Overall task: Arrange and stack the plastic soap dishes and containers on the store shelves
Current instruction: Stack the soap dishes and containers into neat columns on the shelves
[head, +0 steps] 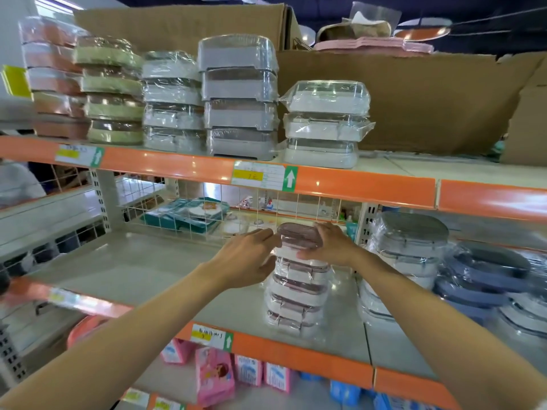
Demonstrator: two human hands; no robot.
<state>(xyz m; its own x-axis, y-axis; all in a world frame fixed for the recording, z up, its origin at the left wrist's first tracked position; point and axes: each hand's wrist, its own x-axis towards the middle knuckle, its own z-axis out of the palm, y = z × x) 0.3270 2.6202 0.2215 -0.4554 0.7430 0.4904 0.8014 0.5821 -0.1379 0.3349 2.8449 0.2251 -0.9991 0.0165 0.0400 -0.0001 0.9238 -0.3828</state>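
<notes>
Hands [291,255] on top pink dish [299,235], wrapped stack [296,294], mid shelf [165,279]

shelf edge [183,168]: orange
top soap dish [299,235]: mauve lid, white base
right stack [485,273]: blue lids
lower-shelf packs [214,377]: pink
price label [260,176]: white, yellow, green arrow

The soap dishes [299,276] I stack are smooth plastic in glossy, crinkled clear wrap. The shelf edge [325,184] is shiny orange; behind it stands matt brown cardboard [414,105].
</notes>
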